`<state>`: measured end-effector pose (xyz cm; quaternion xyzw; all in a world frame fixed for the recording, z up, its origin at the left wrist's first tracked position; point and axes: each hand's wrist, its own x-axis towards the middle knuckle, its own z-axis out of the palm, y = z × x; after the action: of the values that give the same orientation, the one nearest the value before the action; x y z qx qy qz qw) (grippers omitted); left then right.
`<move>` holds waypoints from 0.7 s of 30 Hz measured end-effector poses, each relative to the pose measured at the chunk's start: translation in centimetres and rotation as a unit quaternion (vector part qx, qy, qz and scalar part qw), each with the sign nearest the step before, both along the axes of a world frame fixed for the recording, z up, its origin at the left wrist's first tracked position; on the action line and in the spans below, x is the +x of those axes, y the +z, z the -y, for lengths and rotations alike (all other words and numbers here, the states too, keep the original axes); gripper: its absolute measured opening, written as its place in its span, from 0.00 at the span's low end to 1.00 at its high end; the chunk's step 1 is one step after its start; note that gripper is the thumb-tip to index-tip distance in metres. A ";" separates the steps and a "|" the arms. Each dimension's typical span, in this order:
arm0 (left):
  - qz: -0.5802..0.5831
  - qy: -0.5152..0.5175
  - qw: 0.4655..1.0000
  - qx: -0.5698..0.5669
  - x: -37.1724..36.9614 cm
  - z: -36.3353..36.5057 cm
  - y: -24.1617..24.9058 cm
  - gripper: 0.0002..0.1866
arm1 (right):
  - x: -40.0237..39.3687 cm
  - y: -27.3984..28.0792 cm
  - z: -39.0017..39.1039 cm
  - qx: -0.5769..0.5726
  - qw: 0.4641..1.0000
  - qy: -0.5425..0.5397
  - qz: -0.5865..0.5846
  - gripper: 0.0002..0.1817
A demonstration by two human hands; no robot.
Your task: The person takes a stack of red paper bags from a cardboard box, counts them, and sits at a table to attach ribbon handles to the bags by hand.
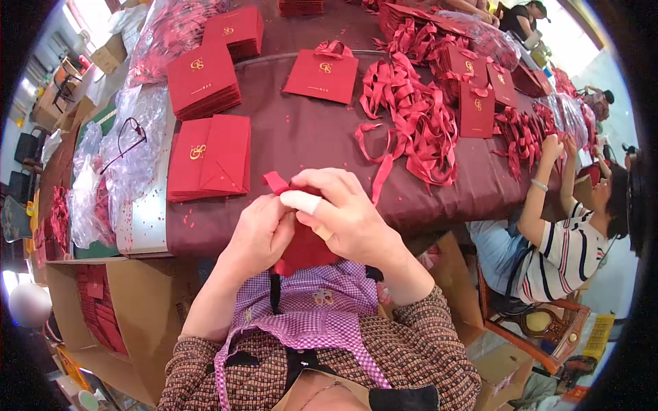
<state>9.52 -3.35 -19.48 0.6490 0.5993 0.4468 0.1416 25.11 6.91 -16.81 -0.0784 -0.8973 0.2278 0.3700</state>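
Note:
Close to my body, a red paper bag point(306, 248) is held up in front of the table's near edge, partly hidden by my hands. My left hand point(255, 233) is closed on the bag's upper part. A short end of red ribbon point(275, 182) sticks up between the hands. My right hand point(353, 216) pinches the ribbon at the bag's top; white tape covers its thumb. Left of the hands lies a stack of flat red bags point(226, 154) with gold lettering. To the right is a heap of loose red ribbons point(415, 123).
More bag stacks point(205, 79) stand at the back left, and a bag with a ribbon handle point(321, 77) lies mid-table. Glasses point(130, 140) rest on plastic wrap. A cardboard box point(147, 308) holds red bags at lower left. A co-worker point(558, 236) sits at the right.

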 end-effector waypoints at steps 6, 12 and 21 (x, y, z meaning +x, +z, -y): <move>0.126 0.008 0.988 -0.092 0.1 1.0 0.7 0.02 | 0.4 -0.5 -0.7 -0.052 0.995 0.082 0.036 0.11; 0.452 0.091 0.886 -0.052 -4.4 1.2 -0.4 0.09 | 1.5 -1.5 -1.2 -0.088 0.988 0.126 0.030 0.09; -0.080 0.053 0.995 0.006 -1.3 2.3 4.2 0.33 | 1.5 0.0 -5.1 -0.163 0.986 -0.006 0.047 0.02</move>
<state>8.18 -5.66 -15.23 0.6507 0.6395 0.4041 0.0653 26.66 12.02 -16.84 -0.1530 -0.8641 0.3647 0.3114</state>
